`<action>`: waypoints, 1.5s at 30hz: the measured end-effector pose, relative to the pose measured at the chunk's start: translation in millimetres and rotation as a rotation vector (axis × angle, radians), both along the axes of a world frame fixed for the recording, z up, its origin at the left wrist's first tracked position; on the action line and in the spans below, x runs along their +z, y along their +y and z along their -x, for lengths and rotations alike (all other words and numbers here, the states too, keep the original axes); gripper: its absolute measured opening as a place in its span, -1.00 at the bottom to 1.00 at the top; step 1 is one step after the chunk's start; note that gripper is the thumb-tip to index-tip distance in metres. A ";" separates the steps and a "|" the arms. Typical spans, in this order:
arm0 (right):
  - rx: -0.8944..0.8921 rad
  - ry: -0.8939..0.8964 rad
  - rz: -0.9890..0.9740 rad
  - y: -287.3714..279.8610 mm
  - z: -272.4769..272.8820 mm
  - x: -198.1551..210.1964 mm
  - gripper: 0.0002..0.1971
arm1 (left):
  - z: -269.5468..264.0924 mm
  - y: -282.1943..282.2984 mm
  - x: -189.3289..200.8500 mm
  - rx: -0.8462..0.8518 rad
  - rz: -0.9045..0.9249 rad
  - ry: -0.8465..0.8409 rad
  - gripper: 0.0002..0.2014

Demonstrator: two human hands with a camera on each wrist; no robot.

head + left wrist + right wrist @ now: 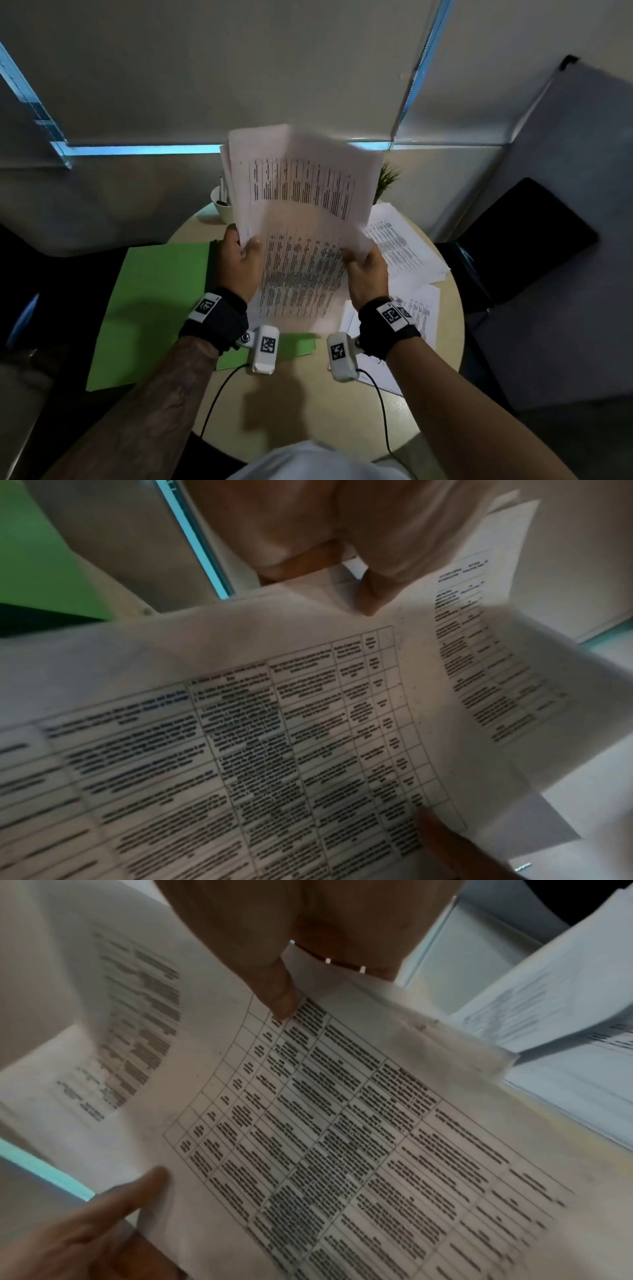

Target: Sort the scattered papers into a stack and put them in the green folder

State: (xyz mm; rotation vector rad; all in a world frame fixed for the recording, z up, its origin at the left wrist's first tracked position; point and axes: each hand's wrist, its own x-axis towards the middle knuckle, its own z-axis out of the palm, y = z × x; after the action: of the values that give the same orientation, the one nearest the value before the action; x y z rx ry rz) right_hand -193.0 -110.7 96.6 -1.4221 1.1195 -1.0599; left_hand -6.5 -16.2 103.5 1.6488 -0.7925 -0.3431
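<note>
Both forearms reach forward over a round beige table (308, 404), each wearing a black wrist strap with a white camera unit. The left hand (241, 263) and the right hand (366, 274) hold a sheaf of printed papers (301, 219) upright above the table. The left fingers are curled round the sheaf's left edge, thumb on the front sheet; the right hand pinches the right edge, thumb pressed on the printed table of the front sheet.

The green folder (154, 301) lies flat on the table, left of the held sheaf and partly over the table's edge. Right of the sheaf a thick pile of printed sheets (407, 246) rests on the table, with loose sheets (421, 315) nearer the person.

Behind the sheaf stand a white cup (219, 202) and a small green plant (387, 178), both partly hidden by the paper. Closed blinds (239, 68) cover the window beyond. A dark chair (527, 240) stands right of the table.

The print is too blurred to read, and the top of the sheaf is smeared.
</note>
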 end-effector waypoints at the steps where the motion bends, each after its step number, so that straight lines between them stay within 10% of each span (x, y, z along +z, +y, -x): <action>1: -0.008 0.014 0.005 1.0 1.0 -4.9 -0.84 | 2.7 1.8 -0.9 -0.003 -0.013 0.025 -0.84; 14: 0.077 -0.155 -0.259 -21.4 3.8 -7.0 -0.76 | -28.0 14.6 -32.1 -0.302 -0.419 0.253 -0.81; 21: 0.278 0.323 -0.164 -16.6 5.1 -27.4 -0.71 | -13.6 8.8 -37.8 -0.179 -0.383 0.176 -0.67; 30: 0.228 0.161 0.020 -14.5 -14.0 -20.0 -0.72 | -28.5 -5.9 -1.5 -0.034 -0.062 0.291 -0.78; 45: 0.166 0.196 -0.068 -8.3 -31.5 -34.3 -0.71 | -16.6 0.2 -10.1 0.014 -0.105 0.096 -0.74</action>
State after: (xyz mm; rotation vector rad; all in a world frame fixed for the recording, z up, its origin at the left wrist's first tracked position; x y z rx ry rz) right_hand -161.5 -119.1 62.3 -1.5604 1.1422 -0.7719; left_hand 10.1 -16.1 93.4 1.7217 -0.7005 -0.4570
